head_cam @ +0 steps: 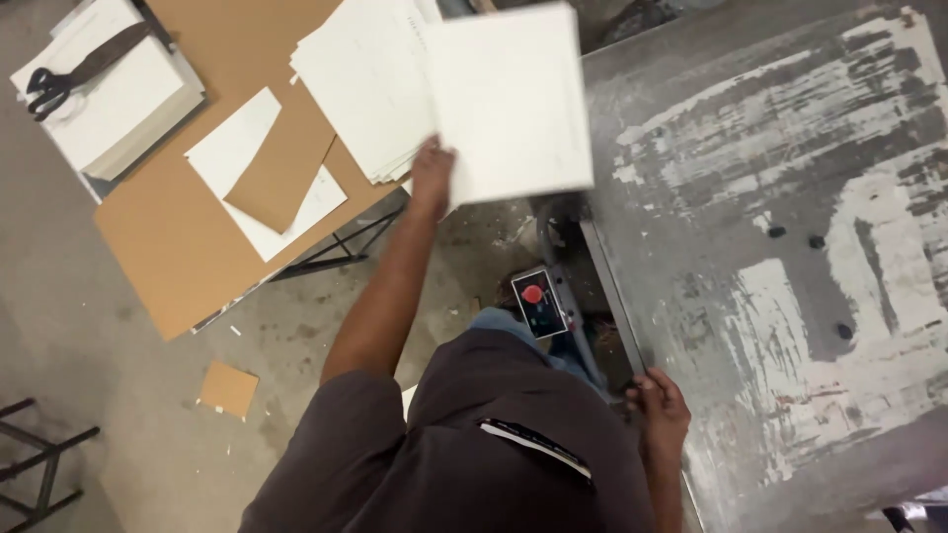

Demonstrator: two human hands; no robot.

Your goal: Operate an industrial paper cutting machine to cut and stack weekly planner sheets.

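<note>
Left hand [433, 176] fingers clamped on the lower-left corner of a white sheet [509, 99] lifted off the stack [360, 89]; right hand [660, 405] curled on the metal table [770, 247] edge; best support the sheet flat so it doesn't bend.

The metal desk [780, 247] lay open across most of its worn top; only three small dark studs [816, 241] stood near its middle. The right hand [660, 407] rested at its near-left edge. Between that desk and the cardboard-covered desk [178, 247], the gap was narrow, blocked by a control box with a red button [538, 301]. The white sheet [509, 104] in the left hand [432, 173] hung over this gap. Paper stacks [360, 84] crowded the cardboard's far-right corner.
</note>
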